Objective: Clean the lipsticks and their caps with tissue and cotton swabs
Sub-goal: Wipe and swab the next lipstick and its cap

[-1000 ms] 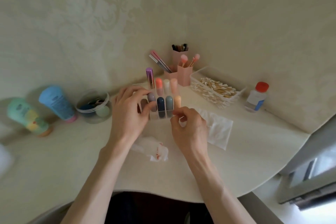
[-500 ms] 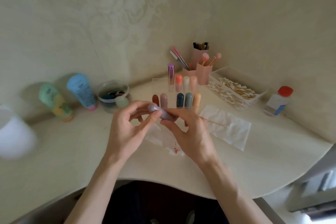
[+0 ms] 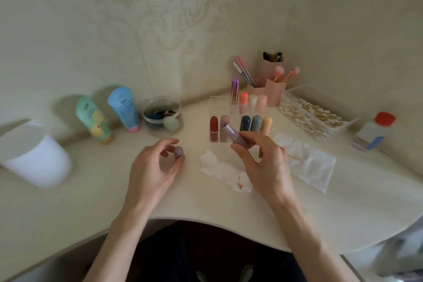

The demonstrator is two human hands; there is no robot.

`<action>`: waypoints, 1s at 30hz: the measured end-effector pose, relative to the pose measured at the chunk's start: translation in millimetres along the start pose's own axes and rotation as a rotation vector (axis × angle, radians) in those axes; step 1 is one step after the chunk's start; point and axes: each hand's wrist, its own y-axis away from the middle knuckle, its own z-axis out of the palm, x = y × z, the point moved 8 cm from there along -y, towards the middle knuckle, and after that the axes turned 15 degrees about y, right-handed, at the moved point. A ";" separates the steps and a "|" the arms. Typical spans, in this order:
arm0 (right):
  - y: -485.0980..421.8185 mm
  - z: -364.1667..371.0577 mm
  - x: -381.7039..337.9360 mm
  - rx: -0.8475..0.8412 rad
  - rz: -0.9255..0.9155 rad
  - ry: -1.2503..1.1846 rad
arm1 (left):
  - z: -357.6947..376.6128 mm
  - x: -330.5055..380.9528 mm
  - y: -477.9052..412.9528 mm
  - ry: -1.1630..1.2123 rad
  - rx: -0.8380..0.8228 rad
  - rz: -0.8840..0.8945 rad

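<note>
Change: cap [image 3: 178, 152] came off the purple lipstick [image 3: 235, 135]
Left hand [image 3: 155, 167]: pinched cap, 9 o'clock of tissue [image 3: 219, 169]
Right hand [image 3: 265, 162]: gripped lipstick
Meaning: wiping could start

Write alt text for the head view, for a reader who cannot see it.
The left hand pinches a mauve cap while the right hand holds the matching mauve lipstick, tilted, above a cream table. A red-stained tissue lies between the hands; a clear organizer of lipsticks and cotton swabs sit behind.
</note>
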 end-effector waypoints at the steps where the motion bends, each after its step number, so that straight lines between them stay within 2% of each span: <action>1: 0.2 0.2 -0.2 -0.003 -0.001 0.006 | 1.2 -0.7 0.7 -0.013 0.005 0.013; 5: 1.2 5.6 0.9 -0.032 0.002 0.007 | 5.5 -6.1 2.1 -0.034 0.006 0.030; 7: 1.9 6.8 -2.2 -0.043 -0.020 0.007 | -0.9 -0.8 0.9 -0.027 0.065 0.087; 10: 3.4 4.8 -14.8 -0.049 -0.116 -0.011 | -9.0 25.4 7.0 0.154 0.158 0.187; 13: 5.5 4.2 -24.1 -0.056 -0.187 -0.045 | 11.5 39.2 11.2 0.537 0.063 0.024; 18: 6.6 8.2 -27.3 -0.067 -0.233 -0.073 | 40.8 51.0 11.7 0.848 0.023 -0.133; 23: 6.2 12.5 -18.7 -0.108 -0.151 -0.161 | 49.3 42.9 12.9 0.949 0.063 -0.231; 28: 9.9 22.9 -20.6 -0.310 -0.124 -0.240 | 49.2 40.6 10.7 0.975 0.048 -0.241; 30: 9.5 21.7 -24.1 -0.312 -0.141 -0.268 | 48.6 37.6 11.4 0.992 0.064 -0.256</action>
